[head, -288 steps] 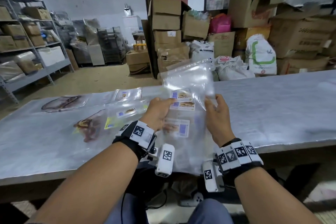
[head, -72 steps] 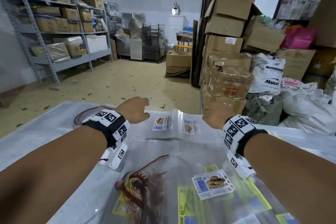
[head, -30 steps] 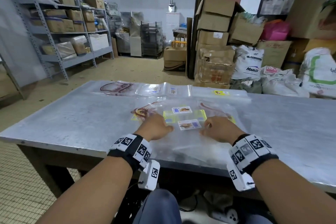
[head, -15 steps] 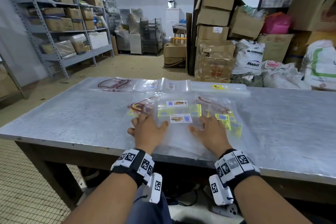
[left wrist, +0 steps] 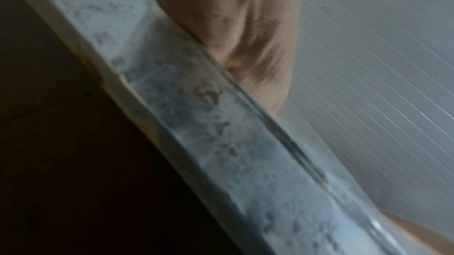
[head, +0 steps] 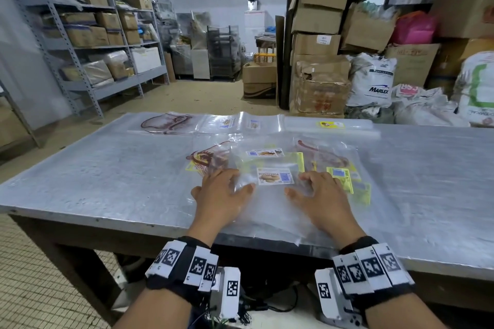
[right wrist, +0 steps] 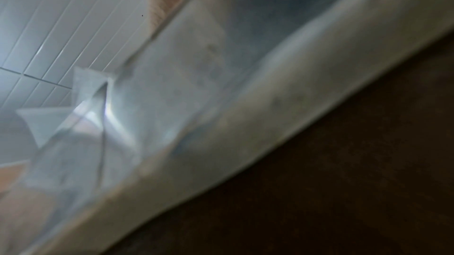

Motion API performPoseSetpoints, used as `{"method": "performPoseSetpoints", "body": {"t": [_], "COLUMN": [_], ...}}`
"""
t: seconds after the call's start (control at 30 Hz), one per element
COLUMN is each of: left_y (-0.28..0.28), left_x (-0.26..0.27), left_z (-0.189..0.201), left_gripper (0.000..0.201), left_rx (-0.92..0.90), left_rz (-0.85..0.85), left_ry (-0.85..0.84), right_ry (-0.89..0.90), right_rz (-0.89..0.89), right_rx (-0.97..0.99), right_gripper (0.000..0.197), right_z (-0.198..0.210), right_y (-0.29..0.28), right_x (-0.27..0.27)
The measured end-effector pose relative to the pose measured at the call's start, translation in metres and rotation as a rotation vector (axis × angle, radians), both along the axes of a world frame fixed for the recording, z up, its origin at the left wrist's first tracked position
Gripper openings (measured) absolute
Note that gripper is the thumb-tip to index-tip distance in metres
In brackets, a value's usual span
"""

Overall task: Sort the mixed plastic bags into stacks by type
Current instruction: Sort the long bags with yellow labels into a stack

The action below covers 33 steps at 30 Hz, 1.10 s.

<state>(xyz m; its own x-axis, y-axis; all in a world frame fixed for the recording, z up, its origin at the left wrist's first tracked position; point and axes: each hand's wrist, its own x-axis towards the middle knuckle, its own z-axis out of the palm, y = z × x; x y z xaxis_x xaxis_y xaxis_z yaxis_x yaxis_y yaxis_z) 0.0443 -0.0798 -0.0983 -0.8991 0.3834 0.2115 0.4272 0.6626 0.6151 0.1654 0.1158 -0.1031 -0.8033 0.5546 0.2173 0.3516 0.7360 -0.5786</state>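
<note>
Step in hand: I judge I am picking the next bag off the mixed pile; both palms lie on it at the near table edge.
Left hand: my left hand [head: 222,196] rests flat, fingers spread, holding nothing, on the near clear plastic sheet.
Right hand: my right hand [head: 319,195] lies palm down with fingers a little arched on the same plastic; no pinch shows. Both wrist views are blurred and show only the table lip and film.
Task's thing: the loose pile of clear plastic bags [head: 270,211] sits under and just beyond my hands; topmost is a clear bag with a white biscuit label [head: 275,176] between my fingertips, with red-printed and yellow-labelled bags around it.
Next move: I would need to pinch 1 layer only, as the films likely cling, then carry it far.
Sorted stacks: at the far edge of the grey metal table [head: 107,168], 3 flat groups lie in a row: red-printed bags [head: 167,123], white-labelled bags [head: 240,123], a yellow-labelled stack [head: 330,125].
Containers: brown cardboard boxes [head: 318,19] stand beyond, mostly closed, contents hidden; white woven sacks [head: 374,80] look full.
</note>
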Motion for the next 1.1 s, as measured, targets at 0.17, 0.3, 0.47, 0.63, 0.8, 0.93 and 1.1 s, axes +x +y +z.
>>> {"method": "performPoseSetpoints", "body": {"t": [0.17, 0.3, 0.47, 0.63, 0.8, 0.93, 1.1], "left_y": [-0.005, -0.01, -0.016, -0.023, -0.033, -0.041, -0.051], "left_x": [0.0, -0.002, 0.008, 0.011, 0.02, 0.022, 0.021], "left_z": [-0.001, -0.001, 0.005, 0.007, 0.008, 0.015, 0.012], "left_gripper": [0.023, 0.022, 0.027, 0.039, 0.026, 0.037, 0.072], "left_rx": [0.178, 0.306, 0.558, 0.668, 0.728, 0.723, 0.863], "left_rz": [-0.033, -0.102, -0.197, -0.22, -0.27, -0.336, -0.453], "left_ry": [-0.111, -0.207, -0.23, -0.191, -0.165, -0.215, -0.395], "right_ry": [0.087, 0.154, 0.168, 0.191, 0.085, 0.047, 0.293], "right_rz": [-0.007, 0.0, 0.004, 0.035, 0.081, 0.115, 0.208], "right_rx": [-0.065, -0.121, -0.176, -0.26, -0.136, -0.13, -0.582], "right_gripper": [0.024, 0.027, 0.027, 0.051, 0.044, 0.034, 0.035], "right_z": [-0.001, -0.004, 0.0, 0.009, 0.03, 0.058, 0.075], "right_y": [0.0, 0.002, 0.0, -0.003, -0.006, -0.021, -0.044], "right_x": [0.0, 0.001, 0.005, 0.007, 0.013, 0.015, 0.009]}}
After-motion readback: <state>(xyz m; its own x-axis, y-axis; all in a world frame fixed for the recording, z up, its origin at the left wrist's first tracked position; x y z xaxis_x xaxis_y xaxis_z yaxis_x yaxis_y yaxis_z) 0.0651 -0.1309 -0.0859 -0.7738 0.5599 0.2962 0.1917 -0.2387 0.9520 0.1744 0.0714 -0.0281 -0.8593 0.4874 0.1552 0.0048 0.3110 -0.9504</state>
